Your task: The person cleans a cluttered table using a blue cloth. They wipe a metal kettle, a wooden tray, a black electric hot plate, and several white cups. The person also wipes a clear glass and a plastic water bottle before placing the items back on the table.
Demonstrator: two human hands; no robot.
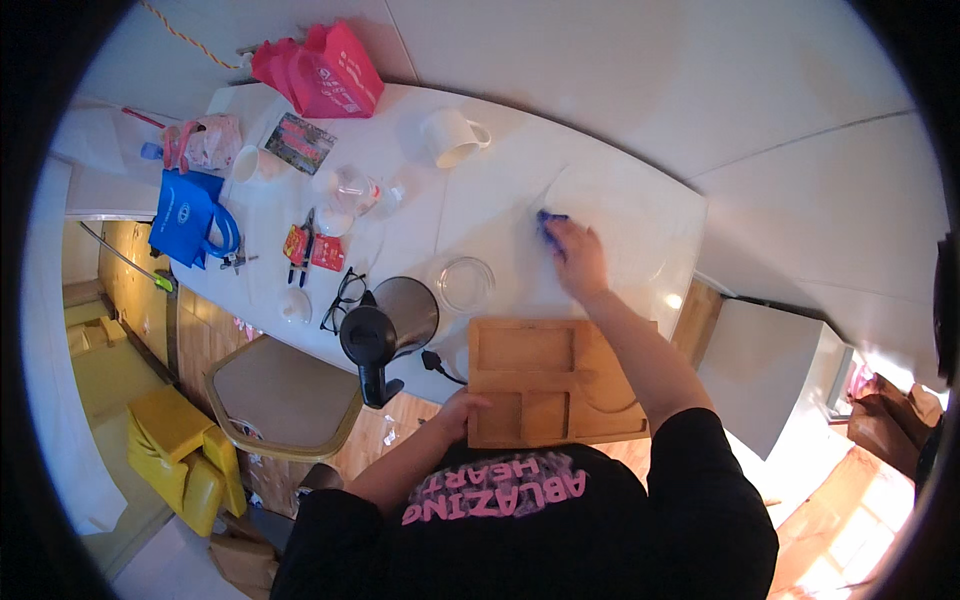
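Observation:
My right hand [581,259] reaches out over the white table [645,217], with a dark blue cloth [553,231] under its fingers on the tabletop. At the table's near edge lies a wooden tray with compartments [525,349], partly covered by my right forearm. My left hand [459,414] grips the tray's near left side, its fingers lapping over the edge. A round clear glass dish [465,285] sits just beyond the tray. Left of the tray stands a kettle [409,307] with a black lid and handle. A black plug [432,361] on a cord lies between them.
A white mug [450,139], a clear plastic bottle [356,191], eyeglasses [345,300], pliers [301,251] and red packets [328,252] are on the table. Pink [330,75] and blue [191,214] bags stand farther left. A stool [289,394] and a white cabinet [761,360] flank me.

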